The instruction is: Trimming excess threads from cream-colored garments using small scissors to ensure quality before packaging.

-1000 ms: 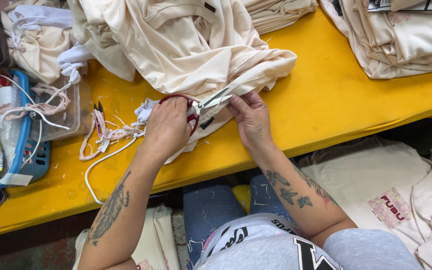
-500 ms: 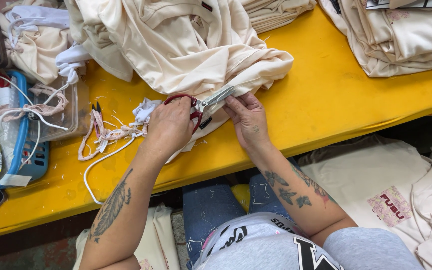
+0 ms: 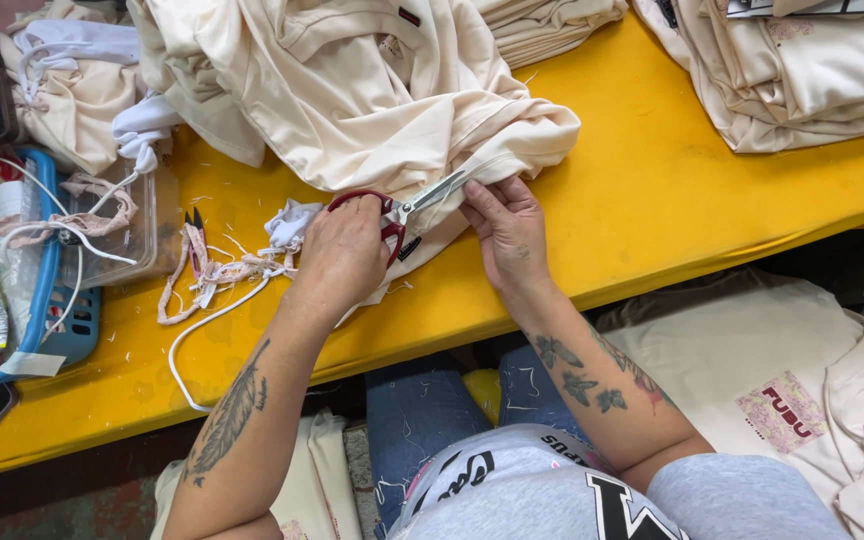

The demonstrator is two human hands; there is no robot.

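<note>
**Scissors at garment edge, both hands engaged**

Both hands sit slightly further right and higher than 0.5 s back; the garment bunch shifted a bit too, scissor blades now more visible.

Near: lap in blue jeans and grey top below the bench edge, more cream garments piled low on the right.

Left hand is closed around the red handles of the scissors, fingers through the loops. Blades point up-right and look slightly parted, tips at the folded edge of the cream garment. Right hand pinches that same edge just beside the blade tips, fingers closed on fabric, holding it flat to the yellow bench.

Just left of the left hand: pile of trimmed fabric strips and white cord, with small thread snips lying in it. Lint scattered around.

Further left: clear plastic box with cord scraps draped over it, touching a blue basket at the bench's left end.

Far: garment bulk spreads across the bench top-centre; 1 more stack of folded cream pieces at top right, well apart from the hands.
</note>
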